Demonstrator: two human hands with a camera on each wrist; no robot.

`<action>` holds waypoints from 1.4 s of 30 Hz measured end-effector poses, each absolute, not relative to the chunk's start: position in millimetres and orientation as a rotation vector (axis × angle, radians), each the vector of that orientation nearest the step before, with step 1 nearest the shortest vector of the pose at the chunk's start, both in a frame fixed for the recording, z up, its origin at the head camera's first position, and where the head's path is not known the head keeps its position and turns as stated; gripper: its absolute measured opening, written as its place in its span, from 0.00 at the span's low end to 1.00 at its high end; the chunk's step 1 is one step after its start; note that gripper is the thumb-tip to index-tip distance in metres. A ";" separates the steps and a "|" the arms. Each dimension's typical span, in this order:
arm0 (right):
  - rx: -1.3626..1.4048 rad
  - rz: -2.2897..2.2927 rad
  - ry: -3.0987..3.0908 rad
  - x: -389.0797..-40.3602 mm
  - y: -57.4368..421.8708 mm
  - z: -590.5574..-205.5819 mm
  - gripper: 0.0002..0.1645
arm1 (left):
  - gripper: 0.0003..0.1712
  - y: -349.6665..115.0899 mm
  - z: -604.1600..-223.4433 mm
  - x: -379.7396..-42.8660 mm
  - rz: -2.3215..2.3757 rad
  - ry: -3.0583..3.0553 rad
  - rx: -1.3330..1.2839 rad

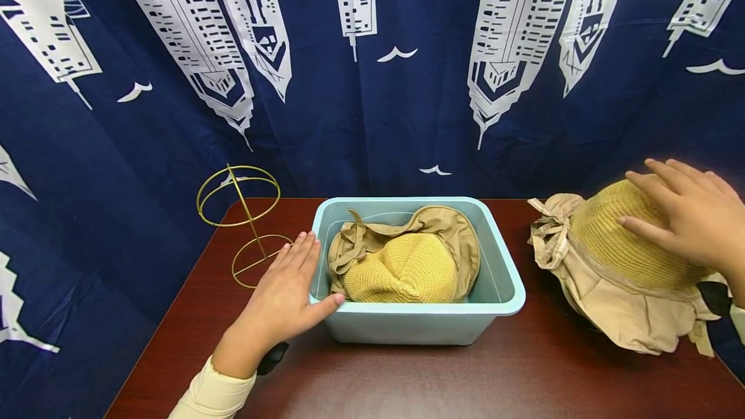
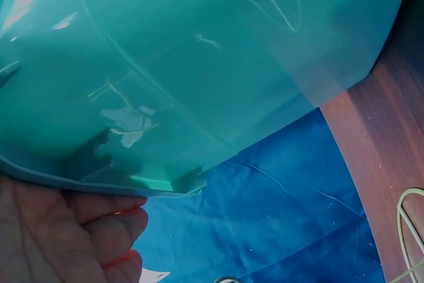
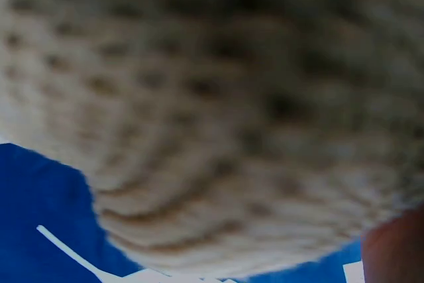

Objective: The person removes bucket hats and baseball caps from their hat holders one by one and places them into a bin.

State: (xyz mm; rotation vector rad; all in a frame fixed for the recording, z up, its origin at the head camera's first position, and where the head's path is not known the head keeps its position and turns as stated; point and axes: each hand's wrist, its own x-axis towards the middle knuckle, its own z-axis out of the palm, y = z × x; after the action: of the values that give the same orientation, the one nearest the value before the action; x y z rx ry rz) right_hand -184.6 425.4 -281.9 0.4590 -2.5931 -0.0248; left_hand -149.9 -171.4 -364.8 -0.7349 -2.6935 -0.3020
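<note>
On the table's middle stands a light blue plastic bin. Inside it lies a sun hat with a yellow knitted crown and tan fabric brim with a bow. My left hand rests on the bin's left rim, fingers straight; the left wrist view shows its fingertips against the rim. At the right, a second sun hat has a yellow crown, cream brim and bow. My right hand lies over that crown with fingers extended. Its knit fills the right wrist view, blurred, and what supports the hat is mostly hidden.
A gold wire hat stand with round rings stands left of the bin, behind my left hand. The dark red-brown table meets a navy curtain with white city prints. A pale cable shows in the left wrist view.
</note>
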 end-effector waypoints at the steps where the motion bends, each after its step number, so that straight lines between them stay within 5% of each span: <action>1: 0.455 -0.016 -2.610 -185.1 427.1 -284.0 0.44 | 0.55 -171.4 -364.9 -149.9 -0.302 -2.694 -0.733; 17: 0.474 -0.074 -2.615 -193.9 431.9 -294.9 0.36 | 0.55 -170.7 -366.4 -150.5 -0.308 -2.671 -0.740; 27: 0.466 -0.018 -2.628 -196.3 432.7 -293.2 0.23 | 0.55 -170.4 -367.3 -150.0 -0.321 -2.680 -0.729; 42: 0.378 0.012 -2.605 -198.7 426.9 -289.5 0.20 | 0.56 -171.2 -365.9 -150.0 -0.318 -2.687 -0.727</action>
State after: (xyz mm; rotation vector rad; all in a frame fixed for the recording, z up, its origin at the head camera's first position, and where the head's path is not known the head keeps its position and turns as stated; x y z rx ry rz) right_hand -198.7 426.9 -289.5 0.3783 -2.6054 0.0122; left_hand -150.0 -171.2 -365.9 -0.7273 -2.6875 -0.3184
